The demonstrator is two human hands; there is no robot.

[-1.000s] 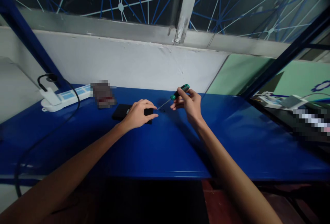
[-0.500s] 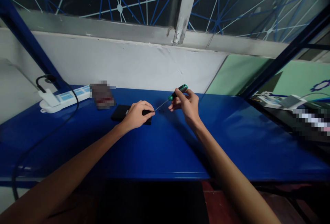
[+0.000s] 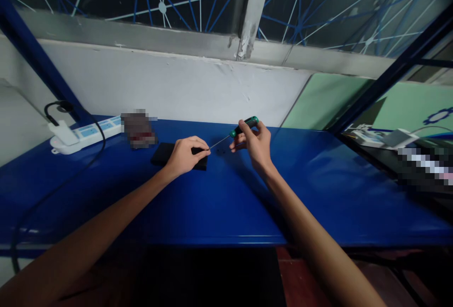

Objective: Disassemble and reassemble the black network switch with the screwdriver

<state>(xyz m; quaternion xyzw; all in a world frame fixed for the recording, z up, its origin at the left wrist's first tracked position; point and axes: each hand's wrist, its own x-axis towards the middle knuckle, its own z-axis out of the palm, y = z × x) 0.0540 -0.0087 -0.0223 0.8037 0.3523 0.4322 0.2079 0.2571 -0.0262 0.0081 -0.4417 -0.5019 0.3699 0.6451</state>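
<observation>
My right hand [image 3: 257,143] is wrapped round the green and black handle of a screwdriver [image 3: 250,123]. Its thin shaft slants down to the left. At the shaft's tip, the thumb and fingers of my left hand [image 3: 187,154] are pinched together; whatever lies between them is too small to make out. Beneath that hand a flat black case-like object [image 3: 162,153] rests on the table, partly covered by the fingers. A few tiny dark bits [image 3: 221,151], perhaps screws, lie just right of my left fingertips.
A white power strip [image 3: 95,130] with a plugged-in adapter and black cable stands at the left of the blue table [image 3: 226,203]. Beside it is a blurred-out dark item [image 3: 138,129]. Assorted items and a white device [image 3: 400,139] sit at the far right.
The view has shifted slightly. Both hands keep nearly the same pose, with the screwdriver tip still at my left fingertips.
</observation>
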